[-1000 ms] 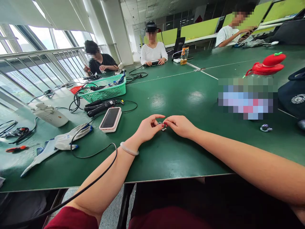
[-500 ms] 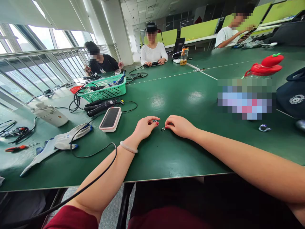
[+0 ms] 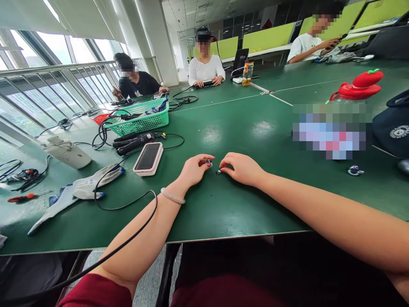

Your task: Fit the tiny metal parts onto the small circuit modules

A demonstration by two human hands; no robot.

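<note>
My left hand [image 3: 194, 169] rests low over the green table, thumb and fingers pinched on a small shiny metal piece [image 3: 208, 163]. Its exact kind is too small to make out. Just to the right, my right hand [image 3: 239, 167] is closed at the fingertips on a small ring-like piece [image 3: 218, 172] near the tabletop. A narrow gap separates the two hands, and the pieces do not touch. Off to the right lies another small shiny metal part [image 3: 355, 170]. A pale bangle [image 3: 173, 196] circles my left wrist.
Left of my hands are a pink-edged phone-like device [image 3: 148, 159], work gloves [image 3: 84, 187], a screwdriver [image 3: 28, 197], a white bottle [image 3: 67, 153] and a green basket [image 3: 139, 123]. A black cable [image 3: 128, 234] crosses my left forearm. Several people sit around the table.
My left fingers have shifted slightly, showing more of the metal piece. My right fingers have opened a little in shape but keep the ring-like piece. A co-worker at far left lowered a hand.
</note>
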